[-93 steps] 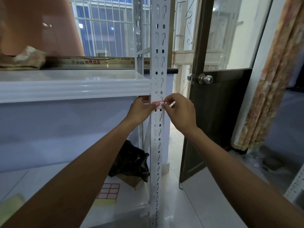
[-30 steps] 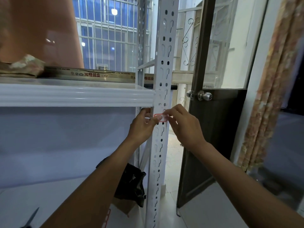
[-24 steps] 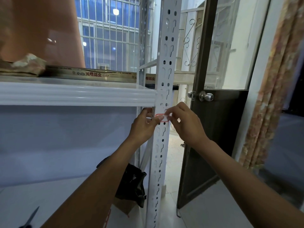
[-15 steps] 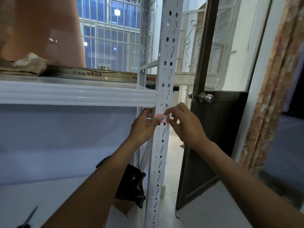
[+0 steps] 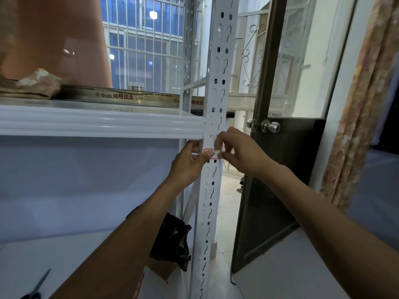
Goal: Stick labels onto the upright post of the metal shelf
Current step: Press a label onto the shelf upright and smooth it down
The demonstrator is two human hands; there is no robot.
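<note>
A white metal shelf (image 5: 97, 126) is standing beside a dark door (image 5: 280, 180), with its perforated upright post (image 5: 222, 61) rising through the middle. Just under the shelf board, the left hand (image 5: 187, 165) is closing its grip around the post, its thumb pressing a small red-bordered label (image 5: 212, 152) against the front. The right hand (image 5: 241, 152) is pinching the label's right end in its grip.

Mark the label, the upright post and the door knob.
label (image 5: 211, 152), head view, its red-edged white face.
upright post (image 5: 219, 67), head view, upper front face between hole columns.
door knob (image 5: 271, 126), head view, round metal end.
</note>
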